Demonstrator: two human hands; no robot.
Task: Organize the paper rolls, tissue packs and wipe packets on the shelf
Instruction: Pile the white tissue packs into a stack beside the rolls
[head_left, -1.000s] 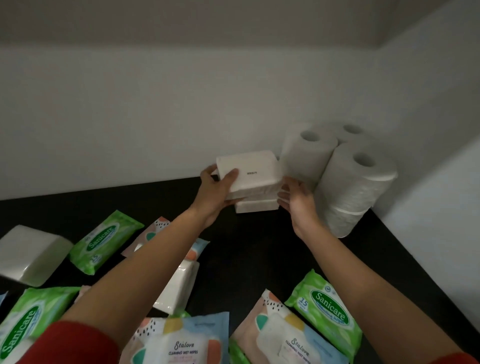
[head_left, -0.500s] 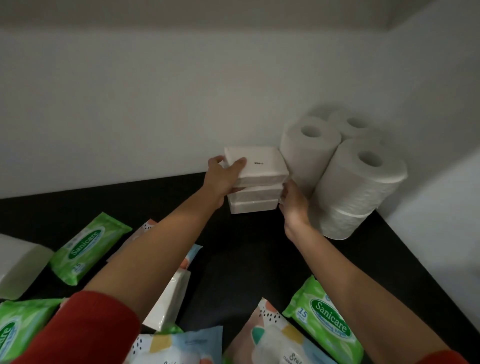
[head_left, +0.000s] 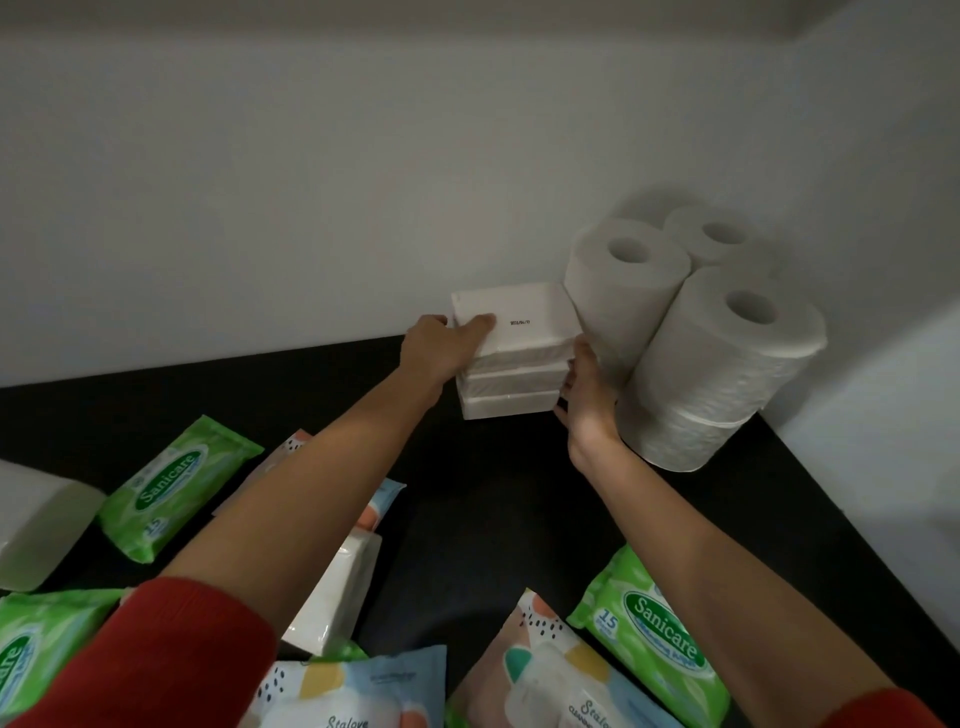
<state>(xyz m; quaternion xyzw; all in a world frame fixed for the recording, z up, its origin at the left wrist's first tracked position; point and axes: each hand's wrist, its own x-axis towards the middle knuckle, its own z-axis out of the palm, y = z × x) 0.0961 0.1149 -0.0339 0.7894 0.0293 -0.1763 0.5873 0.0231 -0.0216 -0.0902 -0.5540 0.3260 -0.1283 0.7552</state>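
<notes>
A matt black shelf (head_left: 493, 519) runs under plain white walls (head_left: 311, 182) that meet in a corner at the right. In that corner stand the paper rolls (head_left: 618, 291), fat upright cylinders of soft, faintly embossed white paper with hollow cores showing on top. The nearest roll (head_left: 727, 364) sits on another roll. Just left of them, at the back wall, three tissue packs (head_left: 511, 382) lie flat in a neat stack. They are white, pillowy rectangular blocks in glossy film. The top pack (head_left: 524, 322) bears a small dark printed code, too small to read. Toward the front lie the wipe packets: shiny green pouches lettered "Sanicare" (head_left: 171, 483), the right-hand green pouch (head_left: 654, 639) also marked "15", and pastel spotted pouches lettered "Stalove" (head_left: 550, 680). Two loose tissue packs lie among them — the far-left loose pack (head_left: 36, 525) and the middle loose pack (head_left: 343, 592), which is partly under the left forearm. The left hand (head_left: 436, 353) grips the top pack at its left end, thumb on top. The right hand (head_left: 587, 400) lies flat, fingers extended against the stack's right end, between stack and rolls. A red sleeve (head_left: 171, 654) covers the left upper arm.
</notes>
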